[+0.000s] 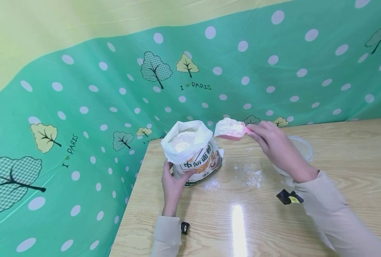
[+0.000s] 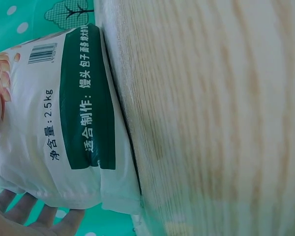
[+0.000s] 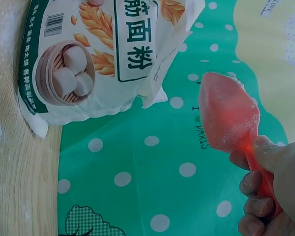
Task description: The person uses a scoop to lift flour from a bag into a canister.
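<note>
An opened bag of flour (image 1: 198, 160) with its rim folded outward stands on the wooden table, white flour (image 1: 184, 139) showing inside. My left hand (image 1: 174, 182) grips its near left side, thumb on the printed front and fingers round the edge; the left wrist view shows those fingers (image 2: 44, 216) along the bag's side. In my right hand (image 1: 275, 148) is the handle of a pink scoop (image 1: 231, 137), raised to the right of the bag's mouth. White flour is heaped in the scoop, and the right wrist view shows its underside, dusted with powder.
Behind the right forearm stands a round, clear bowl (image 1: 301, 148), partly hidden. Spilled flour (image 1: 254, 178) dusts the table between bag and bowl. A green dotted cloth (image 1: 229, 89) hangs along the table's back and left edges.
</note>
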The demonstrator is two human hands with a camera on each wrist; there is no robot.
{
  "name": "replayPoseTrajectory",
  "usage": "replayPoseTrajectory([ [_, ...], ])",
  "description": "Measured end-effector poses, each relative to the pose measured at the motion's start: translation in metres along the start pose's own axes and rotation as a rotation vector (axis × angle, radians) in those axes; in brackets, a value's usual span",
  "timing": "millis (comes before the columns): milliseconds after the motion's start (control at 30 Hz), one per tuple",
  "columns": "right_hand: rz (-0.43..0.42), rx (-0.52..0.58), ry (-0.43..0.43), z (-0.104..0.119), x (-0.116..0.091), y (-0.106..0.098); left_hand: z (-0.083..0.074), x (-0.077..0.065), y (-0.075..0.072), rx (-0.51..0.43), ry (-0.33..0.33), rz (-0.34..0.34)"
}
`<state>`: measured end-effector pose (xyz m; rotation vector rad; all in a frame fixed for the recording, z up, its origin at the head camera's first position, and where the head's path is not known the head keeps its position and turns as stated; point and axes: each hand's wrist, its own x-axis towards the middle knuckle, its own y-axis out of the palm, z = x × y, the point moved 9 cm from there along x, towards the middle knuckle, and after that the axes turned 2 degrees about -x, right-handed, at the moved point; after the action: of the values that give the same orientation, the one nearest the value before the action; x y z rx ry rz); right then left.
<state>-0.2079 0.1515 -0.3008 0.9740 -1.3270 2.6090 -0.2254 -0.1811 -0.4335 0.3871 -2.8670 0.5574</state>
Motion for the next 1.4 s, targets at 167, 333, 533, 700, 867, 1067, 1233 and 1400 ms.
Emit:
replayPoseTrajectory([
  [167,-0.011,-0.011,0.011,-0.007,-0.006,-0.006,0.0,0.0,0.0,-0.002,-0.001,-0.002],
  [333,-0.027,-0.023,0.005,-0.013,-0.009,-0.012,0.0,0.0,0.0,0.004,-0.008,-0.001],
  [533,-0.057,-0.014,-0.011,-0.015,-0.012,-0.021,0.003,0.0,0.001,0.012,-0.019,0.007],
  [700,-0.087,-0.016,-0.022,-0.016,-0.015,-0.03,0.006,0.001,0.001,0.011,-0.032,0.009],
  [867,-0.078,-0.011,0.016,-0.024,-0.02,-0.036,0.007,0.001,0.002,0.006,-0.029,0.013],
  [1067,-0.008,0.074,0.115,-0.041,-0.026,-0.036,0.007,0.002,0.002,0.006,-0.034,0.017],
  [1233,-0.01,0.009,0.123,-0.048,-0.032,-0.039,0.007,0.001,0.002,0.008,-0.035,0.017],
  [1400,0.007,-0.007,0.146,-0.057,-0.039,-0.041,0.006,0.002,0.002,0.014,-0.03,0.016],
])
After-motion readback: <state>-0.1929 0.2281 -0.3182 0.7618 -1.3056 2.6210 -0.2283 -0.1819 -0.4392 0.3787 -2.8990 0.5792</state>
